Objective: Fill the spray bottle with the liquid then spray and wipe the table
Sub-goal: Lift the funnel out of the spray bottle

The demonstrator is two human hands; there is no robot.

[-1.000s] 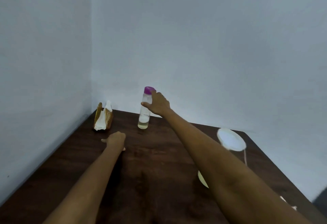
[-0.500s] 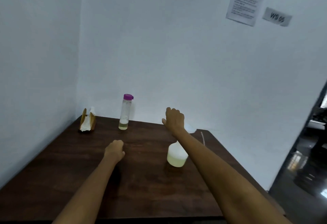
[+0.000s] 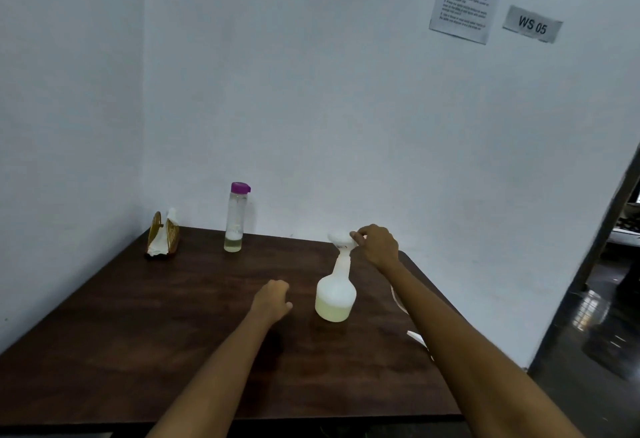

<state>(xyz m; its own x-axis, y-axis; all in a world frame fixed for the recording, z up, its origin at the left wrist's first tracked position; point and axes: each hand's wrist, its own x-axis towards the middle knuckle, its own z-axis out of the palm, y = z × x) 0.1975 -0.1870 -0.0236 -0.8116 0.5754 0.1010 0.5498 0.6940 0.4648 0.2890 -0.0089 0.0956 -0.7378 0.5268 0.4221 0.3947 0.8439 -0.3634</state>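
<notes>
A white spray bottle (image 3: 335,299) stands on the dark wooden table (image 3: 138,333), holding pale yellowish liquid in its lower part. A white funnel (image 3: 340,241) sits in its neck. My right hand (image 3: 377,245) pinches the funnel's rim from the right. My left hand (image 3: 273,300) rests as a loose fist on the table just left of the bottle, holding nothing. A clear bottle with a purple cap (image 3: 236,219) stands at the back with a little liquid at its bottom.
A golden tissue holder with white tissue (image 3: 162,238) stands at the back left corner. A white part with a thin tube (image 3: 415,336) lies near the table's right edge, partly hidden by my right arm. Walls close the back and left; a doorway (image 3: 606,299) opens on the right.
My right hand left the purple-capped bottle, swung right and closed on the funnel. The view turned to the right. My left hand stayed a fist on the table.
</notes>
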